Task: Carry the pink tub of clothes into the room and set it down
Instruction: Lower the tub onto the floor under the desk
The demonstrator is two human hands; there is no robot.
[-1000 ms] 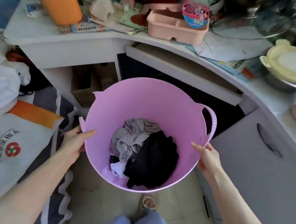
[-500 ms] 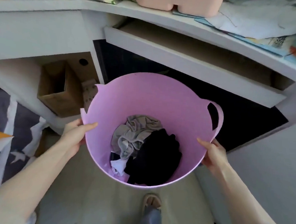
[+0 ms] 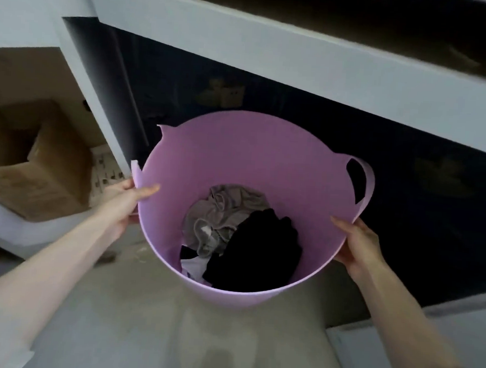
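The pink tub (image 3: 266,156) is in front of me, low over the pale floor, under a white desk. Inside lie a grey garment (image 3: 220,213), a black garment (image 3: 263,250) and a bit of white cloth (image 3: 194,266). My left hand (image 3: 127,202) grips the left rim, thumb inside the wall. My right hand (image 3: 357,245) grips the right rim just below the loop handle (image 3: 367,185). The left handle is broken off, leaving a notch in the rim. Whether the tub's base touches the floor is hidden.
A pulled-out white desk tray (image 3: 272,57) hangs above the tub. Behind it is a dark recess (image 3: 408,165). An open cardboard box (image 3: 38,165) sits on a low shelf at left. A white cabinet front (image 3: 367,359) stands at lower right.
The view has dropped lower and closer to the desk; the desktop clutter has left the frame. The tub has gone down toward the floor with both hands still on its rim.
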